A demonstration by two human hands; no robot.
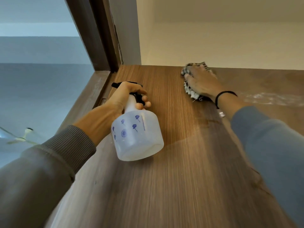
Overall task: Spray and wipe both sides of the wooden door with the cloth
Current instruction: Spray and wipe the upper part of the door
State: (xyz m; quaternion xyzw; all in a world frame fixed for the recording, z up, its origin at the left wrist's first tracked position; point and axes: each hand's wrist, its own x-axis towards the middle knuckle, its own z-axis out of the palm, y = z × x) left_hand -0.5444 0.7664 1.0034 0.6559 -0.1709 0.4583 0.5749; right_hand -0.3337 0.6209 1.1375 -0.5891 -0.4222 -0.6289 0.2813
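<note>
A wooden door (181, 162) fills the view, seen from below up to its top edge; a dark door frame (98, 46) rises at left; the left hand (125, 96) grips the neck and trigger of a translucent spray bottle (138, 137) just in front of the door; well apart, the right hand (202, 81) presses flat on a checked cloth (190, 92) near the top edge; a pale wet streak (263, 99) lies beside it.

A dark brown door frame (97, 38) runs between a cream wall (213, 38) on the right and a grey-blue ceiling (37, 79) on the left, where a pale ceiling fan (22, 137) shows.
</note>
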